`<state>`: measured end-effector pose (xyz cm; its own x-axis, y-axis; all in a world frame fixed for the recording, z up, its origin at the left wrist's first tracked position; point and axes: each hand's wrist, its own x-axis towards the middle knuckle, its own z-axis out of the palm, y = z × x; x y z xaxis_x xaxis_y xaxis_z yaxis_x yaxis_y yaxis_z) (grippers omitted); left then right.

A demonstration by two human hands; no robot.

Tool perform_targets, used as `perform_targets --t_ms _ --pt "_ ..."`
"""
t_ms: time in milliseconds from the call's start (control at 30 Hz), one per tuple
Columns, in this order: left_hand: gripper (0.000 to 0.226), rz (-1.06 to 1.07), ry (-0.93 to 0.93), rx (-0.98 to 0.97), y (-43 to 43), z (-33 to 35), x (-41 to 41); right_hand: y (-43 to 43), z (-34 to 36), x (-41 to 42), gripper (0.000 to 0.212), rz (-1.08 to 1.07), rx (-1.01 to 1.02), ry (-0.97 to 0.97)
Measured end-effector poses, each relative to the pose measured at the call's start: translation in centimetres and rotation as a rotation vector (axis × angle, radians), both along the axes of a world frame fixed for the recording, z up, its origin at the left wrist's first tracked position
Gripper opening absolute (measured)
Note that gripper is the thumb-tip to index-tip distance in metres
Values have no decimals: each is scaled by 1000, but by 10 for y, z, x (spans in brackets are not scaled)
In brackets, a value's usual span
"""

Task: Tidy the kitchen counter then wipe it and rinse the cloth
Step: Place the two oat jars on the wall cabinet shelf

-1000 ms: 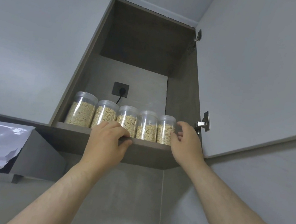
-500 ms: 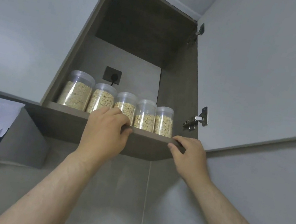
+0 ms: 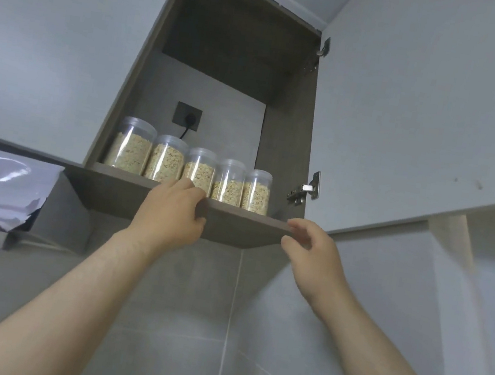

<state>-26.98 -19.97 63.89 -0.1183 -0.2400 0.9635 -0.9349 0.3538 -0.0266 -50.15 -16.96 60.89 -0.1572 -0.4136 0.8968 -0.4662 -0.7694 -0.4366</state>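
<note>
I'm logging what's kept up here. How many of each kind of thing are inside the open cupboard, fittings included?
Jars: 5
Socket: 1
Plug: 1
Hinges: 2
Total: 9

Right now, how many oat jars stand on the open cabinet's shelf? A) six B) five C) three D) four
B: five clear oat jars stand in one row on the shelf; the left hand gripping the shelf's edge hides only the middle jar's base.
</note>
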Motion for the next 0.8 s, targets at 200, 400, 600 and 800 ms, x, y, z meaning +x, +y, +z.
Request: perform_targets --t_ms 200,400,600,800 --pt "27 -390 81 116 66 -46 -24 63 -12 -27 29 217 -85 -296" --pt "26 -382 -29 106 129 -61 -41 119 -7 -60 34 227 -197 -499" --pt "25 -321 -85 146 187 -63 -39 163 8 -84 14 121 -322 -550" --pt "18 -311 -72 162 235 -60 -34 186 25 -96 28 159 -265 -620"
